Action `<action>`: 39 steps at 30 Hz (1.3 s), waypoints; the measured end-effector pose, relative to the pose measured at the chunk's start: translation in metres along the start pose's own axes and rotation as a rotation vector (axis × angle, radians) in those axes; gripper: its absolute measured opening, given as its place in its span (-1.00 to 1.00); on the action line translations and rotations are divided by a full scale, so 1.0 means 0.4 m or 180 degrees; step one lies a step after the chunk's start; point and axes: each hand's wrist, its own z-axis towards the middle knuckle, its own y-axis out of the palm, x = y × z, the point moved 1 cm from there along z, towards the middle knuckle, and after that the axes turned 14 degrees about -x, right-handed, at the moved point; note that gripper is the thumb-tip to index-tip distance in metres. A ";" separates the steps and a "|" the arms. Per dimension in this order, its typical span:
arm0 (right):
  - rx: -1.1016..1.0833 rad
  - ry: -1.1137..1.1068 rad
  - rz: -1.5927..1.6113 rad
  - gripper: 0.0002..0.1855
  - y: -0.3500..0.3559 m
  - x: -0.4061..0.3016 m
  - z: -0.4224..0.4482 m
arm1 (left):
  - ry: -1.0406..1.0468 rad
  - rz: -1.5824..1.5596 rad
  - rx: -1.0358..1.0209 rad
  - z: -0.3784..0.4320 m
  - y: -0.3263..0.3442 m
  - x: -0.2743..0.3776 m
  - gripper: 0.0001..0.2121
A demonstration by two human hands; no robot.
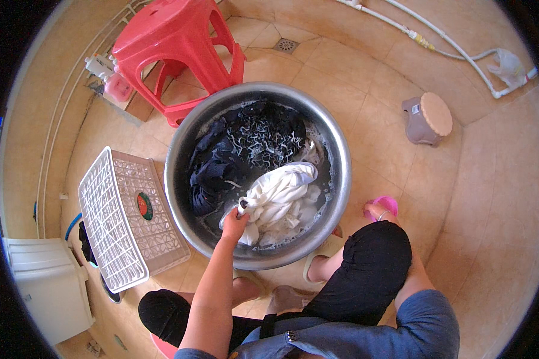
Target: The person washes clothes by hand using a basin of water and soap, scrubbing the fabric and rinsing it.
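Observation:
A large metal basin point(341, 148) of soapy water stands on the floor before me. Inside it, my left hand point(234, 226) pinches a wet white garment point(278, 188) at its near left end. Dark blue cloth point(218, 175) soaks on the basin's left side. Farther back lies a black fabric piece point(265, 134) with many pale shaggy strands. Off to the right of the basin, low beyond my knee, my right hand point(374, 210) grips a pink plastic object point(390, 204); its shape is mostly hidden. A bracelet circles that wrist.
A red plastic stool point(161, 33) stands against the basin's far left rim. White plastic crate point(130, 220) rests close on the left. Small step stool point(426, 119) sits at right. Pink bottle point(118, 87) is on a ledge. A floor drain point(286, 45) and pipes point(453, 40) lie beyond.

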 end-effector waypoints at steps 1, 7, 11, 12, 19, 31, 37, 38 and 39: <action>0.0008 -0.0002 -0.0012 -0.55 0.001 0.019 0.012 | -0.0013 -0.0009 0.0002 0.003 0.005 -0.011 -0.76; 0.0113 -0.0007 -0.0666 -0.69 0.010 0.074 0.100 | -0.0009 0.0008 0.0142 0.013 0.033 -0.032 -0.79; 0.0878 0.0477 -0.0299 -0.51 0.016 -0.073 -0.067 | -0.0192 -0.0449 0.0388 -0.003 0.027 0.017 -0.85; 0.0832 0.0583 -0.0594 -0.44 0.014 -0.073 -0.055 | 0.0359 -0.1180 0.0515 -0.002 0.024 0.001 -0.87; 0.0803 0.0204 0.0186 -0.39 -0.057 0.055 -0.027 | -0.0223 -0.3506 0.0266 -0.010 -0.027 0.023 -0.81; -0.0906 -0.0384 -0.0755 -0.67 -0.173 -0.395 -0.246 | 0.0064 -0.0737 0.0032 0.052 -0.044 0.031 -0.71; -0.1578 -0.1803 -0.1666 -0.87 0.181 -0.662 -0.067 | -0.0211 -0.4175 -0.0121 0.038 -0.035 0.075 -0.67; -0.1965 -0.1936 -0.0940 -0.88 0.275 -0.669 -0.018 | -0.0307 -0.4300 -0.0005 0.032 -0.025 0.063 -0.63; -0.2166 -0.2040 -0.0479 -0.89 0.368 -0.686 -0.018 | -0.0555 -0.4378 0.0101 0.055 0.001 0.007 -0.62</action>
